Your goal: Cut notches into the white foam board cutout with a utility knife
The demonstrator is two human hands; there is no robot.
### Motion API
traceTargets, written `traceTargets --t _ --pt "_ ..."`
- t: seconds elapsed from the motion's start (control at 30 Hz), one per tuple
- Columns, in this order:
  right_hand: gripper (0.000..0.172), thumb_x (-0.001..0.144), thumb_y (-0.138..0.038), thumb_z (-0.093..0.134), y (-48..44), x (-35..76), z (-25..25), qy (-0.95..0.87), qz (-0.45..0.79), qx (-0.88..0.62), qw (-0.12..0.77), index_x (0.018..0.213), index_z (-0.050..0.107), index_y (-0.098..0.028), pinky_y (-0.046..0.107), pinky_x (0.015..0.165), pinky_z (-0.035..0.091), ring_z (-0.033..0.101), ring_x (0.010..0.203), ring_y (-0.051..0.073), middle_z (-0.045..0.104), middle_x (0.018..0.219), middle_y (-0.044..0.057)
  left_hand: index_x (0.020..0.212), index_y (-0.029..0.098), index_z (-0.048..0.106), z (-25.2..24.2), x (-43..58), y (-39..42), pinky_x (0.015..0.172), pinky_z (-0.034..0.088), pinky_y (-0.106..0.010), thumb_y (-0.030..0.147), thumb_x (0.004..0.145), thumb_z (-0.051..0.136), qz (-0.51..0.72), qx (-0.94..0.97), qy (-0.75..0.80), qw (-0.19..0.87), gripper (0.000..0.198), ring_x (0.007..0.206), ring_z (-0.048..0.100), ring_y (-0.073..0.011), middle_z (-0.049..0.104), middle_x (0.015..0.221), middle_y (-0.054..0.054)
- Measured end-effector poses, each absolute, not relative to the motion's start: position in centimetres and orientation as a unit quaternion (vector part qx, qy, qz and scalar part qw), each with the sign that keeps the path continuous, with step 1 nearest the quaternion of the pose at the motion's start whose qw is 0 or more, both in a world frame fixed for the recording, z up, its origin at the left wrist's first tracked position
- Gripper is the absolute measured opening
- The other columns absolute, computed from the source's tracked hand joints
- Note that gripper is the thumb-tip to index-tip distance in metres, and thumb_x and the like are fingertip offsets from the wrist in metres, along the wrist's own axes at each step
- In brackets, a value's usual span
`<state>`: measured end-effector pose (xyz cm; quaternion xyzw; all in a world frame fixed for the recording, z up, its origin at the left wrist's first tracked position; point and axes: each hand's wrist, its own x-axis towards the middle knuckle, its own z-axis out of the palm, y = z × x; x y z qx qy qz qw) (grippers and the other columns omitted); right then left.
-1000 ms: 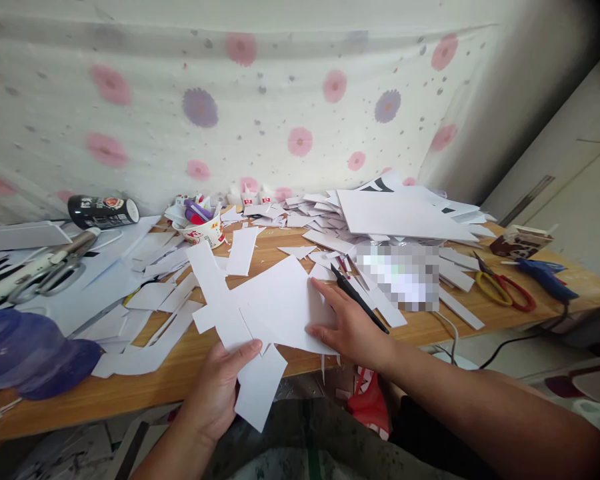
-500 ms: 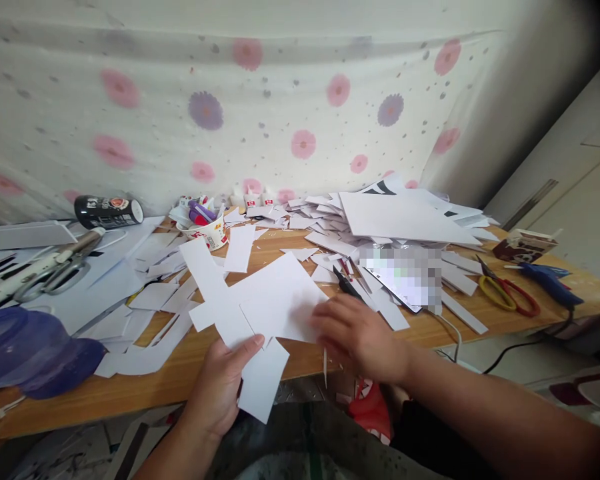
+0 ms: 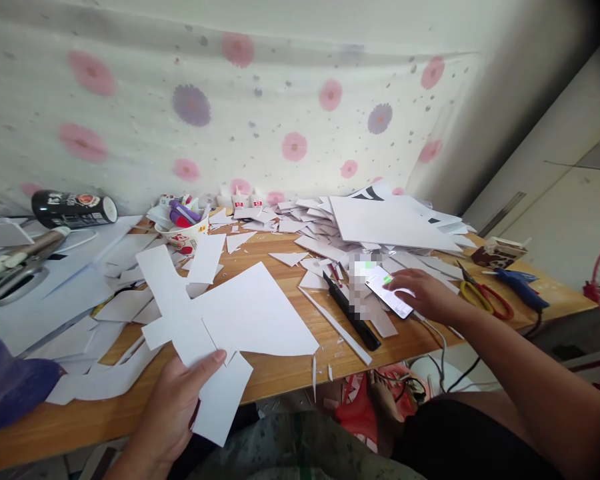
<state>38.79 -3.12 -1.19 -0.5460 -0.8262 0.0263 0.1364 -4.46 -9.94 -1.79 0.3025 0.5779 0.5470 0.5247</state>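
My left hand (image 3: 175,407) grips a white board piece (image 3: 250,310) near the front edge of the table, its thumb on top. The piece has several arms, a wide one reaching right and a narrow one pointing up and left. Over at the right, my right hand (image 3: 420,293) has its fingers on the lit screen of a phone (image 3: 387,293) lying on scraps, holding nothing. A black cutter (image 3: 353,313) lies left of the phone, beside a thin white strip (image 3: 335,325).
White scraps (image 3: 310,217) and a large board (image 3: 390,223) lie at the back. Scissors (image 3: 485,300), a blue glue gun (image 3: 520,287) and a carton (image 3: 500,252) stand right. A cup (image 3: 183,237), black can (image 3: 75,209) and purple cap (image 3: 15,383) are left.
My right hand has moved right, away from the white piece and onto the phone. My left hand still holds the piece. The view has shifted, and the cutter and strip now show fully.
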Motion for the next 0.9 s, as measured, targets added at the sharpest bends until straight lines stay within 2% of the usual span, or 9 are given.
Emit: traceTargets --t 0.13,0.2,0.37,0.63,0.73,0.9 --pt "0.023 0.087 -0.031 0.051 -4.9 41.7 -0.7 -0.774 0.058 -0.602 0.188 0.099 0.068 -0.023 0.04 0.078 0.054 0.066 0.094 0.027 0.07 0.104 0.011 0.096 0.021 0.072 -2.2 -4.8 -9.9 0.059 0.052 -0.021 0.031 0.056 0.088 0.544 0.31 0.586 0.514 0.044 0.073 0.067 -0.0192 0.078 0.087 0.0" --pt "0.02 0.087 -0.033 0.052 -6.5 42.4 -0.9 -0.772 0.082 -0.602 0.187 0.095 0.068 -0.024 0.037 0.074 0.054 0.066 0.09 0.025 0.07 0.1 0.01 0.094 0.022 0.072 -2.5 -5.0 -9.8 0.06 0.052 -0.022 0.032 0.057 0.087 0.542 0.314 0.585 0.515 0.042 0.074 0.067 -0.0203 0.078 0.088 -0.001" --pt "0.018 0.09 -0.034 0.053 -9.7 42.0 -1.9 -0.787 0.093 -0.582 0.183 0.092 0.067 -0.024 0.039 0.083 0.053 0.066 0.092 0.025 0.07 0.098 0.01 0.093 0.024 0.072 -2.7 -4.9 -9.8 0.06 0.052 -0.023 0.03 0.059 0.086 0.541 0.322 0.589 0.507 0.037 0.074 0.067 -0.0213 0.077 0.087 0.0" --pt "0.016 0.088 -0.034 0.053 -9.4 41.5 -2.0 -0.786 0.066 -0.588 0.181 0.093 0.066 -0.024 0.039 0.083 0.053 0.066 0.093 0.025 0.069 0.1 0.01 0.093 0.024 0.072 -2.6 -4.7 -9.9 0.064 0.052 -0.027 0.032 0.057 0.086 0.553 0.328 0.583 0.497 0.039 0.079 0.068 -0.0246 0.077 0.091 -0.002" --pt "0.017 0.088 -0.03 0.052 -8.9 41.0 -2.0 -0.793 0.073 -0.583 0.163 0.099 0.064 -0.024 0.04 0.088 0.052 0.065 0.1 0.025 0.068 0.108 0.011 0.095 0.024 0.072 -2.6 -4.7 -10.0 0.065 0.052 -0.027 0.033 0.058 0.087 0.554 0.333 0.583 0.492 0.042 0.079 0.068 -0.024 0.077 0.09 -0.001" --pt "0.038 0.084 -0.029 0.054 -6.8 40.3 -2.6 -0.787 0.015 -0.584 0.198 0.122 0.058 -0.025 0.05 0.102 0.045 0.05 0.127 0.03 0.056 0.139 0.01 0.096 0.023 0.073 -2.5 -4.7 -10.1 0.063 0.053 -0.029 0.039 0.055 0.088 0.544 0.324 0.588 0.503 0.047 0.082 0.068 -0.0274 0.077 0.093 -0.003"
